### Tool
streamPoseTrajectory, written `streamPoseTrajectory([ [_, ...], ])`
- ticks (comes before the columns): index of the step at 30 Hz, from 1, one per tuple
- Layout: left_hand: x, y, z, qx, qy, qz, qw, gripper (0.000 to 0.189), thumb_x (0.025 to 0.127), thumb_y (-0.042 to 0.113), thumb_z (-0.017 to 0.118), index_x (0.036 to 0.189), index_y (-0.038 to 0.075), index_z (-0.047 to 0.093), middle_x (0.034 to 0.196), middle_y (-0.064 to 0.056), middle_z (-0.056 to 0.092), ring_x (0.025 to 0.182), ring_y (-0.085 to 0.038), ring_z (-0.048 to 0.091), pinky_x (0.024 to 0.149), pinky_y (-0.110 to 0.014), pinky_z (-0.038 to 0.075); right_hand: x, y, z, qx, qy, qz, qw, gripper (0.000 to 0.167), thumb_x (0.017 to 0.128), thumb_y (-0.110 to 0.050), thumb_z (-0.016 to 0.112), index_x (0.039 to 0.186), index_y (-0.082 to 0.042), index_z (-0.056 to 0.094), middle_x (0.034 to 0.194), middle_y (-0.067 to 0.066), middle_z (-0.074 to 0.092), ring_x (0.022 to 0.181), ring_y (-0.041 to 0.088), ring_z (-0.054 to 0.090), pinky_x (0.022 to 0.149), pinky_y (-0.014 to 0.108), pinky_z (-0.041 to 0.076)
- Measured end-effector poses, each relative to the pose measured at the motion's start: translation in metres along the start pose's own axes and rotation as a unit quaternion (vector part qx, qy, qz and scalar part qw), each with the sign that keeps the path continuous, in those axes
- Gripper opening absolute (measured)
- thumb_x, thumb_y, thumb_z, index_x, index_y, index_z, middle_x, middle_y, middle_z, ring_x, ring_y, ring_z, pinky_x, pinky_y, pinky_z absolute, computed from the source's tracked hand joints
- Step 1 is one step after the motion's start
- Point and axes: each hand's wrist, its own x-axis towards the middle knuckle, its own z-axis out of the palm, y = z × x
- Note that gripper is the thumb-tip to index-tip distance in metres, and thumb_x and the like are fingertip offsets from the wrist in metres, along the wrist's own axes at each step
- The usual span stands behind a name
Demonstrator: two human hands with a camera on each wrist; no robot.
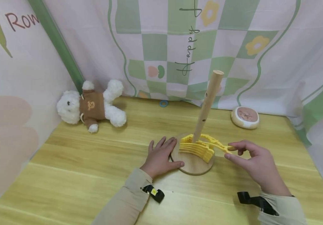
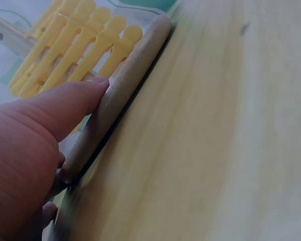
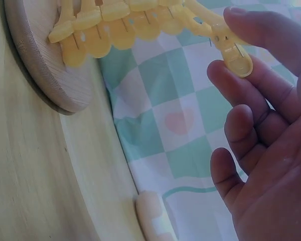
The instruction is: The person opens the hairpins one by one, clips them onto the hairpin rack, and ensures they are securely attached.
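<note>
A round wooden base carries an upright wooden pole. Several curved yellow plastic clips lie side by side around the foot of the pole. My left hand rests on the left edge of the base, fingers spread, the thumb along the near rim beside the clips. With thumb and forefinger, my right hand pinches the end tabs of one yellow clip to the right of the base. Its curved arms reach back toward the pole, and one shows teeth.
A white plush toy in a brown top lies at the back left of the wooden table. At the back right sits a rounded white-and-pink device. A small blue ring lies near the patterned curtain behind.
</note>
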Motion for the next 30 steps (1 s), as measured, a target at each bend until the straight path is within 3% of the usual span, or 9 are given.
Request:
streamPoseTrajectory([
  [6, -0.0007, 0.0016, -0.0012, -0.002, 0.000, -0.001, 1.0000, 0.095, 0.087, 0.070, 0.061, 0.160, 0.019, 0.029, 0.164, 0.003, 0.027, 0.153, -0.027, 0.015, 0.117, -0.065, 0.001, 0.0000, -0.0015, 0.0013, 0.002, -0.006, 0.011, 0.9999, 0.027, 0.081, -0.020, 0.086, 0.105, -0.015, 0.076, 0.089, -0.006, 0.069, 0.080, 0.006, 0.055, 0.060, 0.022, 0.040],
  [14, 0.0014, -0.0015, 0.0026, 0.009, 0.007, 0.002, 0.9999, 0.096, 0.086, 0.073, 0.060, 0.160, 0.020, 0.028, 0.164, 0.003, 0.027, 0.153, -0.027, 0.016, 0.117, -0.065, 0.003, 0.0012, -0.0041, 0.0032, 0.000, -0.018, 0.018, 0.9997, 0.027, 0.082, -0.023, 0.085, 0.106, -0.015, 0.075, 0.089, 0.006, 0.067, 0.079, 0.008, 0.054, 0.061, 0.024, 0.038],
  [23, 0.0007, -0.0008, 0.0007, -0.004, 0.007, 0.003, 1.0000, 0.096, 0.086, 0.071, 0.062, 0.160, 0.019, 0.030, 0.164, 0.004, 0.028, 0.153, -0.028, 0.016, 0.117, -0.065, 0.002, 0.0007, -0.0068, 0.0075, 0.007, -0.030, 0.033, 0.9990, 0.028, 0.083, -0.027, 0.084, 0.108, -0.016, 0.075, 0.095, 0.008, 0.068, 0.083, 0.010, 0.055, 0.065, 0.023, 0.040],
  [30, -0.0001, 0.0011, -0.0007, -0.009, 0.003, -0.004, 0.9999, 0.096, 0.085, 0.070, 0.063, 0.160, 0.019, 0.029, 0.164, 0.004, 0.028, 0.153, -0.027, 0.016, 0.117, -0.064, 0.001, 0.0005, -0.0073, 0.0097, 0.006, -0.017, 0.024, 0.9995, 0.030, 0.082, -0.025, 0.085, 0.109, -0.016, 0.075, 0.094, 0.003, 0.068, 0.084, 0.010, 0.055, 0.065, 0.021, 0.041],
])
